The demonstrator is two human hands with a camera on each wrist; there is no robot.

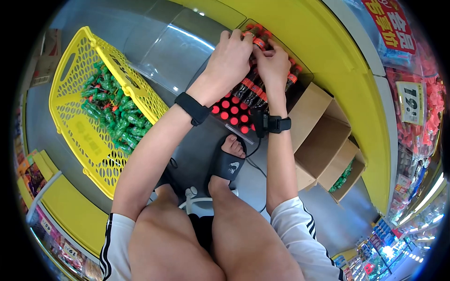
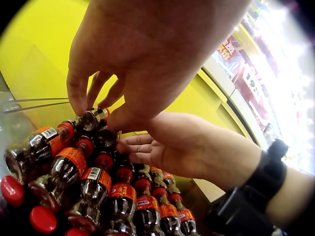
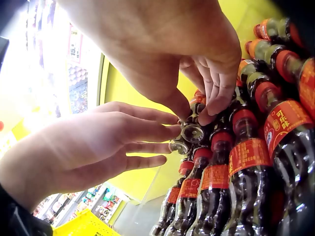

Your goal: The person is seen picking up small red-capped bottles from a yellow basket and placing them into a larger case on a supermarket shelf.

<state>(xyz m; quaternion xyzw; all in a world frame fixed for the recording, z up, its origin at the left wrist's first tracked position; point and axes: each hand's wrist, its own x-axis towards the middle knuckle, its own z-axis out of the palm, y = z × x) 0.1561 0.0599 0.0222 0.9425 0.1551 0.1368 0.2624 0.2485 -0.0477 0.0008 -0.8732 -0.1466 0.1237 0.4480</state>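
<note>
Small cola bottles (image 1: 253, 89) with red caps and orange-red labels lie in slanted rows in a clear-walled display bin. At the rows' upper end, my left hand (image 1: 229, 58) pinches one cola bottle (image 2: 88, 122) between thumb and fingers, its base toward the left wrist camera. Close beside it, my right hand (image 1: 275, 68) has its thumb and fingertips around another cola bottle (image 3: 193, 133), also base outward. The fingertips of both hands nearly meet there. Below the lying rows, several bottles stand with round red caps (image 1: 234, 112) facing up.
To the left stands a yellow perforated basket (image 1: 89, 150) of green bottles (image 1: 112, 107). Open cardboard boxes (image 1: 323, 136) are at the right, one with green bottles inside. A yellow shelf side (image 1: 342, 56) curves behind the bin. Cables lie near the sandalled foot (image 1: 229, 159).
</note>
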